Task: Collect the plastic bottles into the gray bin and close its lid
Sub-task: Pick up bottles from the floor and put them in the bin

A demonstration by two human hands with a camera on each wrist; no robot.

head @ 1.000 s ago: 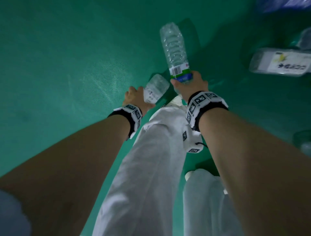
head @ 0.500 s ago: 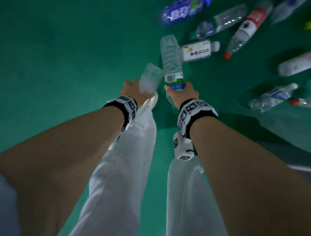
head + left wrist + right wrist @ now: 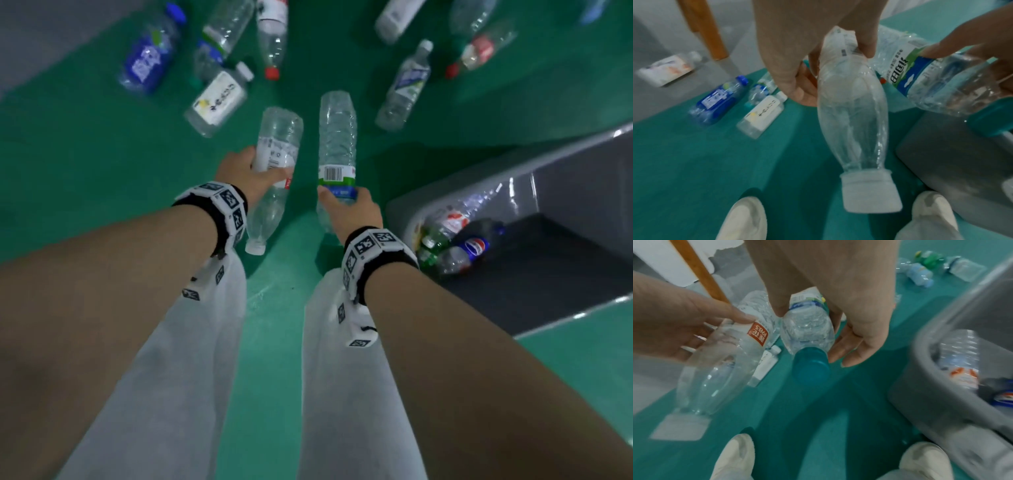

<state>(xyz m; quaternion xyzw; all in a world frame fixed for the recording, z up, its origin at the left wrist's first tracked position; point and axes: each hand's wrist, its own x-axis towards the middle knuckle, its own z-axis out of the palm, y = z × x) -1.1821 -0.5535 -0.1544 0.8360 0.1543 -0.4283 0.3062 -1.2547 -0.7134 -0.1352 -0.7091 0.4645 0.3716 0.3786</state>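
Bottles fill both my hands: my left hand (image 3: pixel 245 171) grips a white-capped clear bottle (image 3: pixel 274 164), my right hand (image 3: pixel 352 212) a teal-capped water bottle (image 3: pixel 337 137), caps toward me, beside the open gray bin (image 3: pixel 565 164) at my right.

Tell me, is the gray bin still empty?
No: the gray bin already holds several bottles, including a dark cola bottle lying inside.

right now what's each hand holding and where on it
Left hand grips the white-capped clear bottle around its label. Right hand grips the teal-capped bottle below its label.
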